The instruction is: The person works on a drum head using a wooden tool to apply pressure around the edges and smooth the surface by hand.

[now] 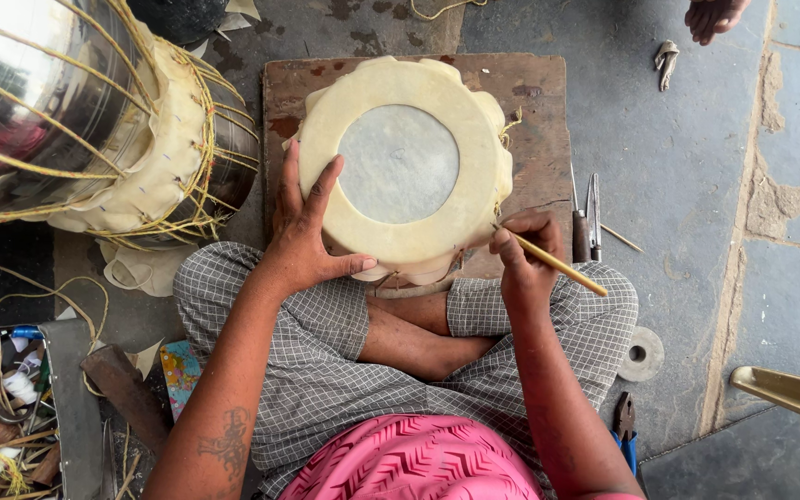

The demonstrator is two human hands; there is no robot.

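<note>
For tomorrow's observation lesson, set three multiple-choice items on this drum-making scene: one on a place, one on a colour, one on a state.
1. Where does the small drum rest?
A. on a wooden board
B. in the tool tray
C. on a chair

2. What colour is the stick in the right hand?
A. blue
B. pale yellow
C. black

3. How is the left hand placed?
A. clenched in the air
B. holding pliers
C. spread flat against the drum's side

Answers: A, the wooden board lies under it; B, the stick is pale yellow; C, fingers lie open on the rim.

Soft, even daylight fills the scene; shadows are faint. The steel drum shell (39, 83) at upper left throws bright glare. Focus is sharp, with slight wide-angle stretching at the edges.
</note>
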